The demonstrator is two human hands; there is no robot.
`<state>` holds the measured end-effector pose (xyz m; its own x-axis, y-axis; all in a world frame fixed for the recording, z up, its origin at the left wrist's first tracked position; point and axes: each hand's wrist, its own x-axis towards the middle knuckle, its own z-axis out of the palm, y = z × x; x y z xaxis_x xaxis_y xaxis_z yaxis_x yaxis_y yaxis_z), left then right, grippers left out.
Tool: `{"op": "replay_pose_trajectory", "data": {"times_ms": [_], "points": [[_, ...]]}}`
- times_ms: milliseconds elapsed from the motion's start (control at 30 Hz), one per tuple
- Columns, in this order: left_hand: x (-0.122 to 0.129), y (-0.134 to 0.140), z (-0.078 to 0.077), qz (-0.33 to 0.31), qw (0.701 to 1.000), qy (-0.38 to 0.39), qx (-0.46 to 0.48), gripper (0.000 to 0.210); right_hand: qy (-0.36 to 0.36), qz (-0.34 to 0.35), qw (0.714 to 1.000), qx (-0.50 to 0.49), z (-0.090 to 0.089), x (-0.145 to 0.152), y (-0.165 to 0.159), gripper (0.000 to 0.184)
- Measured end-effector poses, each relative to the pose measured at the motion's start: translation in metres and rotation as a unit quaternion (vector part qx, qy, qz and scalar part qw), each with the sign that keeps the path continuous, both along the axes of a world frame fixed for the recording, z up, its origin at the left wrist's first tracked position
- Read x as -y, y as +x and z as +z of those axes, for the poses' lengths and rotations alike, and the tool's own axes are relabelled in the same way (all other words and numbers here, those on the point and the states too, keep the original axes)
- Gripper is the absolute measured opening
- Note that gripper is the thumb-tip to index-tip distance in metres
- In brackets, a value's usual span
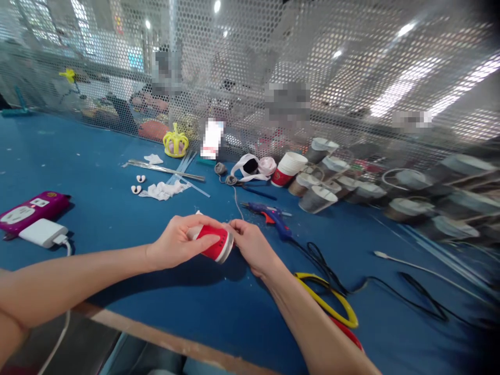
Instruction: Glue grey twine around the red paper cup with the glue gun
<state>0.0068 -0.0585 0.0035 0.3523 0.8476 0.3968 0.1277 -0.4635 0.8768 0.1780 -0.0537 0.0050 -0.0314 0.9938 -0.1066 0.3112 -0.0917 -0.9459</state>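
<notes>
My left hand (pixel 182 242) is wrapped round a red and white paper cup (pixel 214 242), which lies tilted on its side above the table. Close against the cup's rim, my right hand (pixel 250 245) has its fingers pinched together. A thin grey cord (pixel 236 200) runs from a small grey coil (pixel 231 180) down to these fingers; its end is hidden by them. Just beyond my right hand lies a blue hot glue gun (pixel 273 216) with an orange trigger.
Scissors with yellow handles (pixel 332 299) lie beside my right forearm. Stacked paper cups (pixel 289 167) and several grey-wrapped cups (pixel 318 199) stand at the right. White tissue (pixel 164 190), glue sticks (pixel 189 166), a yellow crown (pixel 175 143) and a purple case (pixel 35 211) lie leftward. Perforated mesh (pixel 234 67) bounds the back.
</notes>
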Motion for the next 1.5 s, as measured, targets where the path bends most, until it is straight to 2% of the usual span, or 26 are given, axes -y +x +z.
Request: {"op": "replay_pose_trajectory", "data": {"times_ms": [100,600,767,867,933,1000,1133,1233,1367,1500], "points": [[0.0,-0.002,-0.001,0.001,0.999,0.046,-0.018,0.02,0.006,-0.002,1.0,0.01,-0.002,-0.001,0.0,0.031],[-0.001,-0.003,-0.005,-0.005,0.984,0.169,-0.05,0.019,0.028,0.0,0.999,0.024,-0.005,0.0,0.002,0.03],[-0.004,-0.004,-0.007,0.006,0.972,0.226,-0.063,0.02,0.042,-0.032,0.998,0.03,-0.007,-0.003,0.006,0.035],[-0.01,-0.005,-0.008,0.033,0.97,0.234,-0.064,0.021,0.049,-0.059,0.996,0.045,-0.006,-0.006,0.012,0.042],[-0.014,-0.005,-0.01,0.054,0.973,0.216,-0.063,0.022,0.041,-0.064,0.997,0.032,-0.003,-0.006,0.014,0.048],[-0.017,-0.005,-0.012,0.059,0.977,0.192,-0.067,0.025,0.019,-0.044,0.999,-0.022,-0.001,-0.004,0.014,0.051],[-0.021,-0.004,-0.018,-0.001,0.98,0.18,-0.083,0.029,-0.006,0.019,0.992,-0.123,0.002,0.002,0.009,0.042],[-0.022,-0.002,-0.018,-0.047,0.985,0.148,-0.077,0.036,-0.003,0.006,0.992,-0.13,0.001,0.003,0.008,0.037],[-0.023,0.001,-0.012,-0.06,0.998,-0.001,0.008,0.051,0.02,-0.023,0.993,-0.116,0.0,0.003,0.009,0.035],[-0.028,0.002,-0.008,-0.081,0.978,-0.166,0.094,0.039,0.075,0.025,0.997,-0.003,0.003,0.008,0.005,0.026]]}}
